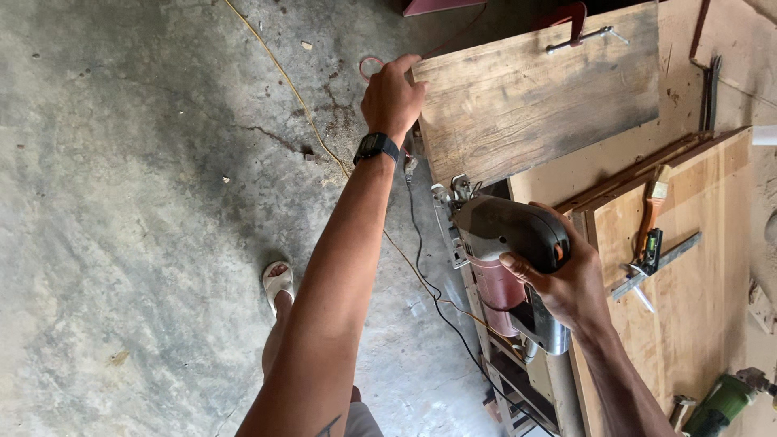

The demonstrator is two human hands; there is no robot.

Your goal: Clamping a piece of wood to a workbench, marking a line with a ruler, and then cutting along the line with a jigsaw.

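Head view: left hand clamped on board edge; right hand gripping jigsaw; open floor leftward

Single head view, steeply downward, close.

No packages, labels, signs or screens can be made out in this view.
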